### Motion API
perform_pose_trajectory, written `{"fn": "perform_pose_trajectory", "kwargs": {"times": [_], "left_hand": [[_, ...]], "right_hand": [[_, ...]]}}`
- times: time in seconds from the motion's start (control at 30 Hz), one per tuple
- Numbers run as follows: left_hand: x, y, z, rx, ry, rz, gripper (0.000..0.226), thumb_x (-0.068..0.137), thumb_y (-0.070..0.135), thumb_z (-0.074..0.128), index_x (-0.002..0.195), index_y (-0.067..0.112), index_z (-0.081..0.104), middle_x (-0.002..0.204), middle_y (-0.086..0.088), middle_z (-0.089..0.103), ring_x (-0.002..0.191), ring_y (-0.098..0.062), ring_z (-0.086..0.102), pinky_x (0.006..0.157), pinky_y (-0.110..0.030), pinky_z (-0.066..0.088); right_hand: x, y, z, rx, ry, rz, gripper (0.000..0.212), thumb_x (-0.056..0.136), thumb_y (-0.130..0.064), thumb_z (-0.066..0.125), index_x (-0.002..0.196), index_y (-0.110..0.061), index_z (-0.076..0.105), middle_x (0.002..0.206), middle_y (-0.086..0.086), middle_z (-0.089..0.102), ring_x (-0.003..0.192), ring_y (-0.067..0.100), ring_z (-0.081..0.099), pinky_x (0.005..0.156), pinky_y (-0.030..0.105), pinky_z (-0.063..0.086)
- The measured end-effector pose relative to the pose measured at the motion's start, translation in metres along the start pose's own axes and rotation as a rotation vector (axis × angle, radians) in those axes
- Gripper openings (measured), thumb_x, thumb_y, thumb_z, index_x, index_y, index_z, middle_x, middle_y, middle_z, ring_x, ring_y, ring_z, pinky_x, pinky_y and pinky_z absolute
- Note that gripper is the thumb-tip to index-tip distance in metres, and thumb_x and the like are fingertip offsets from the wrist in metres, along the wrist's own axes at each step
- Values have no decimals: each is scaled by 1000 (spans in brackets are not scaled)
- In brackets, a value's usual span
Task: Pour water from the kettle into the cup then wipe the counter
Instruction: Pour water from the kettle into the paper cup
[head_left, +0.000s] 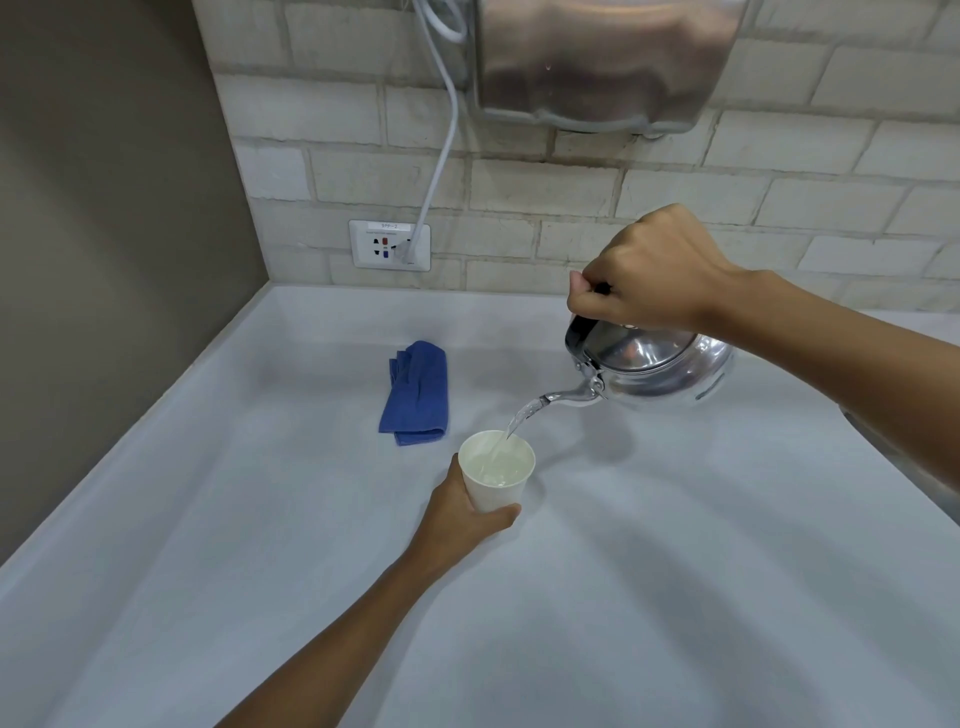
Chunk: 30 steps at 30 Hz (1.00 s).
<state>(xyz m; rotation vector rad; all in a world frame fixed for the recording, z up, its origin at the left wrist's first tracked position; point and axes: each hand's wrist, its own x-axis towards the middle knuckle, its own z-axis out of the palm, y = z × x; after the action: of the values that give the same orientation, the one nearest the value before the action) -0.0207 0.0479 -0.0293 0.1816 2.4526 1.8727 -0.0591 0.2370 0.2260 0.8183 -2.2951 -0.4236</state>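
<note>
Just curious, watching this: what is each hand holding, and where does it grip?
The right hand grips the shiny metal kettle by its top handle; the left hand wraps the white paper cup around its lower side.

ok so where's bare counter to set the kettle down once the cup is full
Bare counter lies right of the cup, below the kettle; the whole near strip is also free. It is crowded only between the blue cloth and the cup, where the left hand sits. The right hand holds the kettle.
</note>
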Motion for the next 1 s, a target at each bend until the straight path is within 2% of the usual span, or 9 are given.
{"fn": "perform_pose_trajectory", "kwargs": {"times": [0.17,0.27,0.53,0.67,0.83,1.0], "left_hand": [[0,0,-1,2,-3,-1,76,62,29,80,126,31,39,117,9,57,103,-5,54,71,-10,43],[0,1,-1,6,-3,0,76,62,30,80,126,30,39,117,10,57,102,-5,54,69,-7,44],[-1,2,0,-14,-3,-6,75,62,28,81,125,28,39,119,6,56,106,-10,54,76,-11,41],[-2,3,0,-14,6,-1,72,62,28,82,120,31,39,117,7,56,106,-11,54,81,-18,42],[-2,4,0,-4,18,-11,73,62,28,82,121,31,39,117,7,56,105,-10,53,83,-20,42],[-2,2,0,6,10,-18,76,61,31,82,123,30,39,119,5,56,108,-11,53,88,-24,44]], "right_hand": [[0,-1,2,-9,-24,-12,44,82,-21,41,41,-7,31,36,11,27,38,23,22,47,22,10],[1,-1,3,-10,-25,-20,45,82,-22,40,41,-7,30,36,12,28,38,22,23,47,22,11],[-8,-4,16,41,24,36,44,81,-24,35,39,-11,29,32,11,29,37,19,19,49,18,7],[-21,-4,35,137,44,146,48,80,-27,34,36,-6,36,31,9,29,36,18,20,47,18,9],[-28,2,55,262,70,335,45,78,-33,32,38,-13,26,33,1,21,34,18,20,45,20,15],[-15,21,85,423,29,616,50,81,-27,44,39,-17,21,36,-2,17,37,15,17,45,24,19]]}}
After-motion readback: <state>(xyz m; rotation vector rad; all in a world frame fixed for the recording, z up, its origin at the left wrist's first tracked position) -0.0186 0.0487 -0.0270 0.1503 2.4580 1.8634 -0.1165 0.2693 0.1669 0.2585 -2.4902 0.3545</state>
